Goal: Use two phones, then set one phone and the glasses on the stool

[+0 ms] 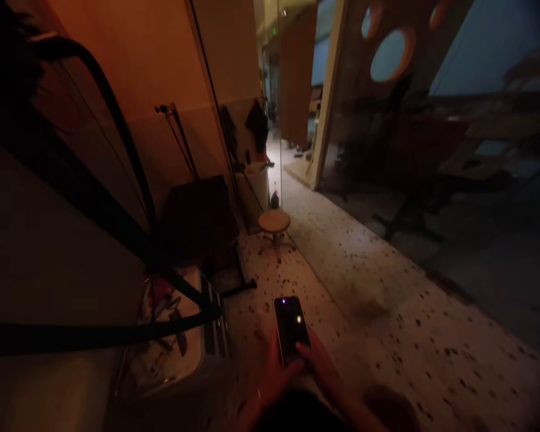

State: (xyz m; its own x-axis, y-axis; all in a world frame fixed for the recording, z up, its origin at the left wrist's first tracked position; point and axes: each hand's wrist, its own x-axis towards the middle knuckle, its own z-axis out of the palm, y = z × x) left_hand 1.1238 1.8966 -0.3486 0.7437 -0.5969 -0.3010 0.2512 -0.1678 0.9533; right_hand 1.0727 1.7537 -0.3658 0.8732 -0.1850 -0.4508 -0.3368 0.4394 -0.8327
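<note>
A smartphone [290, 329] with a dark screen is held upright low in the middle of the head view. A small bright spot and a purple dot show on its glass. My left hand [274, 366] grips its lower left side, with the thumb across the bottom. My right hand [320, 360] is at the lower right edge, its thumb over the lower screen. Both hands are dim, and the fingers behind the phone are hidden.
A round stool [274, 222] stands ahead on the speckled floor [351, 252]. On the left are a tray cart [193, 354] with loose items, a dark boxy piece [200, 216] on legs and dark curved bars [112, 120]. Glass panels line the right.
</note>
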